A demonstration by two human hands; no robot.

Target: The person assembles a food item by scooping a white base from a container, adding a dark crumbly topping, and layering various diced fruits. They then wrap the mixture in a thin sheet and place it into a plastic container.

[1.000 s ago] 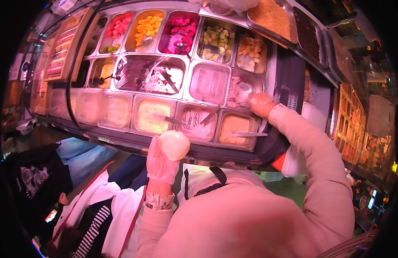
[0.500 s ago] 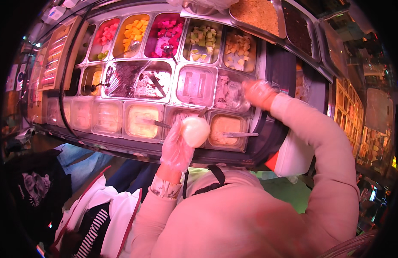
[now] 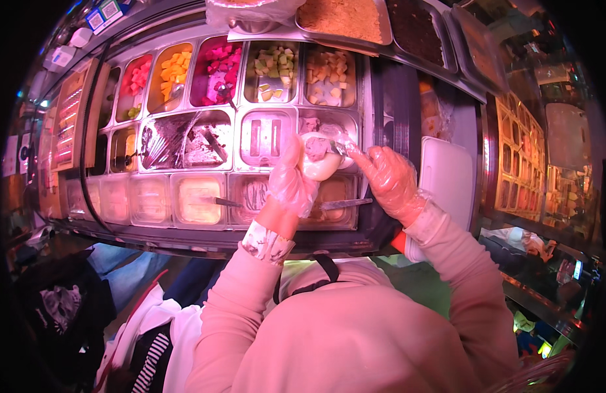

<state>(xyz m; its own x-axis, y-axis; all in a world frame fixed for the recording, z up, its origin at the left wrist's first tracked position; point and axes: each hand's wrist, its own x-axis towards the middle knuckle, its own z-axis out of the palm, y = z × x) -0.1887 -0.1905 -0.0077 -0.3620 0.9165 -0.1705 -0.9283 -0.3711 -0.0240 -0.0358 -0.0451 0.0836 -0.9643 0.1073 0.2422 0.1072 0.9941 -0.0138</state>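
My left hand (image 3: 293, 187), in a clear plastic glove, is closed around a white, rounded, cup-shaped piece (image 3: 320, 169) held over the trays. I cannot tell whether it is a cup or a soft dough wrapper. Purplish paste (image 3: 314, 148) shows in its opening. My right hand (image 3: 392, 180), gloved too, grips a small spatula (image 3: 342, 148) whose blade meets the opening from the right; its handle is hidden in the fingers. Just behind is the metal tray of purplish paste (image 3: 345, 124), partly covered by my hands.
Behind stand trays of diced pink fruit (image 3: 217, 65), mango (image 3: 175, 71) and green fruit (image 3: 274, 65). A plastic-covered dark tray (image 3: 178, 141) is left of centre. Cream tubs with spatulas (image 3: 217, 201) line the near edge. Crumb trays (image 3: 345, 19) stand at the far right; people stand at left.
My right hand has come from the paste tray toward my left hand, bringing the spatula to the white piece. My left hand has risen farther over the trays. The whole view has shifted slightly.
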